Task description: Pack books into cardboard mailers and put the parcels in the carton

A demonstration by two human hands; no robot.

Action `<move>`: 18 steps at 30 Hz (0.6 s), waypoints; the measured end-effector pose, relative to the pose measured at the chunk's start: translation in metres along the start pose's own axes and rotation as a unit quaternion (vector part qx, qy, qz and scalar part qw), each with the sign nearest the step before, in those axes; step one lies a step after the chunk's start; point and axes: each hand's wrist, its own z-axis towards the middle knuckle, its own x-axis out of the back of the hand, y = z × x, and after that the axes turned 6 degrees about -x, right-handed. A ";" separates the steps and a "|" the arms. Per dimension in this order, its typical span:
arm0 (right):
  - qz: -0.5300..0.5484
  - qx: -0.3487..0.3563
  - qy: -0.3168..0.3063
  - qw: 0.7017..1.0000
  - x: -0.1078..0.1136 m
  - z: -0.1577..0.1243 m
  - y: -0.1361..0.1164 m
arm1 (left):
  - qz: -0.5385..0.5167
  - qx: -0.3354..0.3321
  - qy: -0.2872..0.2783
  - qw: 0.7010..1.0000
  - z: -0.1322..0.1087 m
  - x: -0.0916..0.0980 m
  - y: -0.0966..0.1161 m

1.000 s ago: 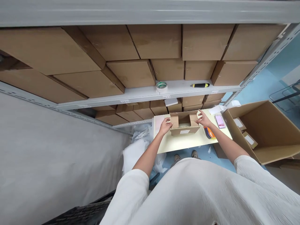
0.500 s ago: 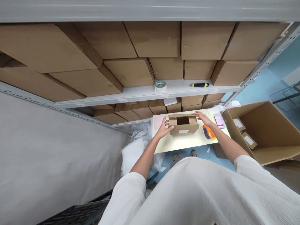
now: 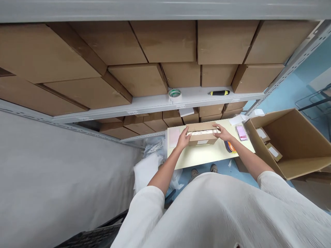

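Note:
A small cardboard box (image 3: 203,138) with a white label on its near side stands on the pale table (image 3: 188,160). Its top flaps lie nearly flat, and a bright, shiny strip runs along the seam between them; I cannot tell whether it is tape or something inside. My left hand (image 3: 183,139) grips the box's left end, thumb on the near side. At the opposite end, my right hand (image 3: 222,132) is closed on the top corner. Beside my right forearm sits an orange and blue tape dispenser (image 3: 230,146), partly covered by the arm.
A phone (image 3: 242,133) lies at the table's right. A large open carton (image 3: 302,144) with small labelled boxes stands beyond it. Ahead, a metal shelf (image 3: 155,103) holds cardboard boxes, a tape roll (image 3: 175,95) and a yellow-black cutter (image 3: 219,93). Plastic wrapping (image 3: 147,168) lies at left.
The box's top flaps have folded down over the dark opening, and a shiny strip now shows at the seam. My hands have moved in closer on both ends.

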 end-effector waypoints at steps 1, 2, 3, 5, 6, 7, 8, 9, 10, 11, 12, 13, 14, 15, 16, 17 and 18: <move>0.005 0.005 0.006 1.000 0.000 0.003 0.001 | -0.001 -0.008 0.002 1.000 0.002 -0.001 0.000; 0.010 0.008 0.012 1.000 0.001 0.006 0.002 | -0.001 -0.014 0.004 1.000 0.005 -0.002 0.001; 0.012 0.008 0.017 1.000 0.001 0.009 0.003 | -0.003 -0.017 0.004 1.000 0.007 -0.003 0.001; 0.003 0.005 0.024 1.000 0.003 0.014 0.004 | -0.007 -0.013 -0.003 1.000 0.009 -0.008 -0.001; -0.008 0.005 0.025 1.000 0.004 0.015 0.005 | -0.009 -0.010 -0.006 1.000 0.010 -0.011 -0.002; -0.022 0.007 0.025 0.999 0.005 0.016 0.005 | -0.009 -0.008 -0.009 1.000 0.010 -0.014 -0.004; -0.036 0.010 0.023 0.999 0.006 0.017 0.006 | -0.007 -0.007 -0.009 1.000 0.009 -0.017 -0.006; -0.049 0.013 0.021 0.998 0.007 0.016 0.007 | -0.004 -0.005 -0.008 1.000 0.007 -0.019 -0.008; -0.059 0.015 0.020 0.998 0.007 0.015 0.007 | 0.000 -0.003 -0.007 1.000 0.005 -0.020 -0.010; -0.066 0.014 0.019 0.998 0.006 0.014 0.008 | 0.004 0.001 -0.005 1.000 0.002 -0.021 -0.013; -0.070 0.013 0.018 0.997 0.005 0.012 0.010 | 0.008 0.005 -0.004 1.000 -0.001 -0.022 -0.016; -0.073 0.013 0.018 0.997 0.004 0.009 0.011 | 0.011 0.009 -0.004 1.000 -0.004 -0.022 -0.018; -0.074 0.013 0.017 0.997 0.002 0.007 0.013 | 0.014 0.012 -0.003 1.000 -0.008 -0.021 -0.021; -0.075 0.013 0.016 0.997 0.000 0.004 0.015 | 0.015 0.015 -0.003 1.000 -0.012 -0.020 -0.024; -0.074 0.013 0.013 0.997 -0.003 0.002 0.018 | 0.016 0.018 -0.004 1.000 -0.016 -0.019 -0.026; -0.073 0.011 0.008 0.997 -0.005 -0.001 0.022 | 0.017 0.021 -0.007 1.000 -0.020 -0.019 -0.029; -0.071 0.007 0.001 0.997 -0.007 -0.004 0.026 | 0.018 0.024 -0.012 0.999 -0.024 -0.019 -0.031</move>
